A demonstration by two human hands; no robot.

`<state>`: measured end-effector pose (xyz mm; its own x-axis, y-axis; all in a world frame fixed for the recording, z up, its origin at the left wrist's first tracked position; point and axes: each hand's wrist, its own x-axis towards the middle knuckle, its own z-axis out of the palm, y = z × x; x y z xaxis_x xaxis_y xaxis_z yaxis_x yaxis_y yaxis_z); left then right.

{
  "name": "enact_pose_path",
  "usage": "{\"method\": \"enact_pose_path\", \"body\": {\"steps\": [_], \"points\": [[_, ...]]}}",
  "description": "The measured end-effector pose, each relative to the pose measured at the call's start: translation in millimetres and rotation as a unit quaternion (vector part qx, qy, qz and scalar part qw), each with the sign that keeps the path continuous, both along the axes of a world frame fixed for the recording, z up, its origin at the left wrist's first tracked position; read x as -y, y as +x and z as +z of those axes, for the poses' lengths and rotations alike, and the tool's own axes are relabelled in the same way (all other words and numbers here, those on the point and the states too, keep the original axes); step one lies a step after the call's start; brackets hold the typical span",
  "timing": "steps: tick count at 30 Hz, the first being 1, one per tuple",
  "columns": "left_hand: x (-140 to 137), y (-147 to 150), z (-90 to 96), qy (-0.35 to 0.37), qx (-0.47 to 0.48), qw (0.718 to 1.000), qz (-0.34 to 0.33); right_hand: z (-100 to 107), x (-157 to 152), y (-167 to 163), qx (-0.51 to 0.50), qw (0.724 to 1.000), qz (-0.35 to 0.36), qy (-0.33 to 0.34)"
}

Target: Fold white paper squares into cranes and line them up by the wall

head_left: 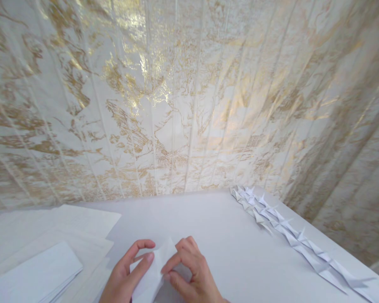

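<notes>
A folded piece of white paper (154,267) is between my two hands near the front edge of the view. My left hand (129,269) grips it from the left, the thumb lying on its face and the fingers behind. From the right, my right hand (191,269) pinches the paper's edge between thumb and index finger, its other fingers curled. The paper comes to a point at the top. Its lower end runs out of the picture.
Rows of folded white paper pieces with pointed tips (290,235) line the table's right edge. Large white sheets (91,219) lie at the left, with a stack of smaller white paper (41,273) on them. A gold-patterned curtain (177,105) hangs behind the white table (236,252).
</notes>
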<state>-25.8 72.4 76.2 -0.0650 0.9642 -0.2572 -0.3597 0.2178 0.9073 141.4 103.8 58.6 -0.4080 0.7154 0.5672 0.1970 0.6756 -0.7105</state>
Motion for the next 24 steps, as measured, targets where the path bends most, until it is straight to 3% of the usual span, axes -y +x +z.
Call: {"method": "enact_pose_path", "body": {"steps": [9,15,24], "points": [[0,-1,-7.6,0.032,0.066,0.995,-0.063,1,11,3,-0.024,0.995,0.019,-0.097],[3,-4,2.2,0.015,0.131,0.988,-0.080,-4,13,2,-0.077,0.989,0.004,-0.125],[12,-4,15.9,0.000,0.147,0.974,-0.172,6,15,-5,-0.116,0.976,0.089,-0.159]]}}
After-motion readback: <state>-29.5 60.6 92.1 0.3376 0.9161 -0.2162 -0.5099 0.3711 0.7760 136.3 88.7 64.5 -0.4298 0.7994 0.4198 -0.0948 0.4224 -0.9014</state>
